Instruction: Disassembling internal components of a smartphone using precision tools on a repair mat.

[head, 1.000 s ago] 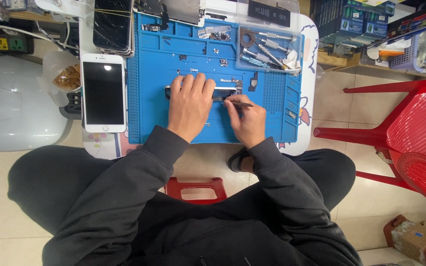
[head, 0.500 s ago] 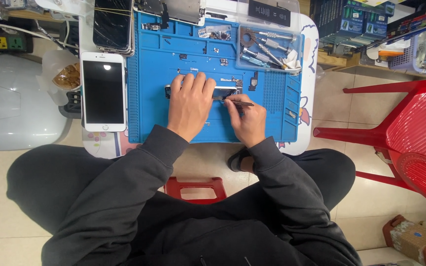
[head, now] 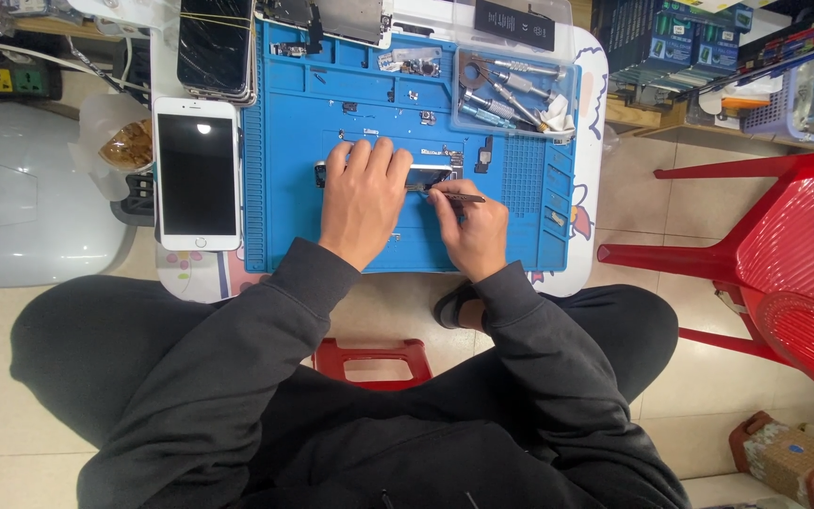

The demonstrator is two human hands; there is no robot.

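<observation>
While the left hand (head: 362, 200) pressed flat on the phone frame (head: 431, 174), its long axis ran nine-to-three. The right hand (head: 469, 229) pinched tweezers (head: 449, 194) pointing nine. A black rectangular label (head: 514, 23) lay at one o'clock.

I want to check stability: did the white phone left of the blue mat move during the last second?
No. The white phone keeps the same place against the blue mat edge beside it.

Almost no change over the last second, right hand (head: 468, 231) with its thin dark tool (head: 449, 195) a touch nearer the part under the left hand (head: 362, 198), camera view barely shifted
</observation>
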